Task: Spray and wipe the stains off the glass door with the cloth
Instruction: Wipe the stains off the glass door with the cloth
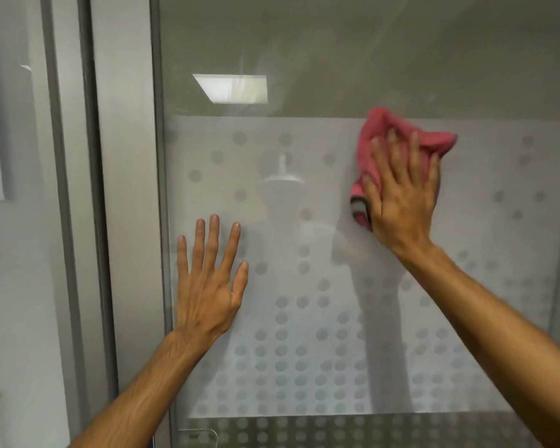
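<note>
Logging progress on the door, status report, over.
Left hand flat on glass door, empty. Right hand pressing pink cloth to frosted band. No spray bottle in view.

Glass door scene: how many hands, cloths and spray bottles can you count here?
Hands: 2, the left hand flat on the glass door, the right hand pressing the cloth
Pink cloth: 1
Spray bottles: 0 in view
Total: 3
</note>
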